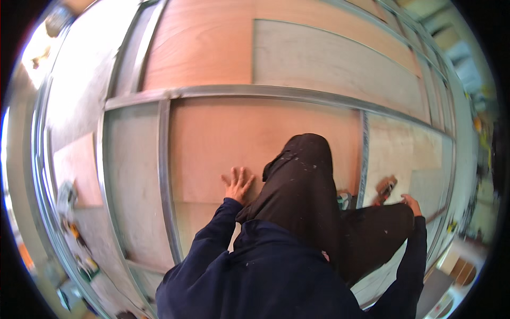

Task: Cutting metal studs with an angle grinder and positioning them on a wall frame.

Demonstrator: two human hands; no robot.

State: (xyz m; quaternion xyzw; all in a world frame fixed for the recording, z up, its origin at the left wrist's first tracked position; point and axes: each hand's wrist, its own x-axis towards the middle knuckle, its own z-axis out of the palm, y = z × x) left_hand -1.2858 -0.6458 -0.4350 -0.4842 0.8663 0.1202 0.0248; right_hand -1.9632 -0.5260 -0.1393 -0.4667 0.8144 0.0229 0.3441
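Observation:
My left hand (239, 185) lies with its fingers spread on a reddish plywood panel (223, 135), beside my bent left knee. This panel sits inside a grey metal frame (265, 93). My right hand (412, 204) rests at my right knee, with its fingers partly in view and stretched out, holding nothing that I can see. Just left of it, on a pale board (396, 138), lies a red and dark hand tool (383, 190), too blurred to name. A green and white object (344, 201) shows in part between my legs.
Metal bars (166, 186) divide the boards around me. A grey sheet (340, 64) lies on plywood farther off. At the left are a yellow-handled tool (77, 234), a green tool (87, 268) with a cable, and a translucent bag (66, 196).

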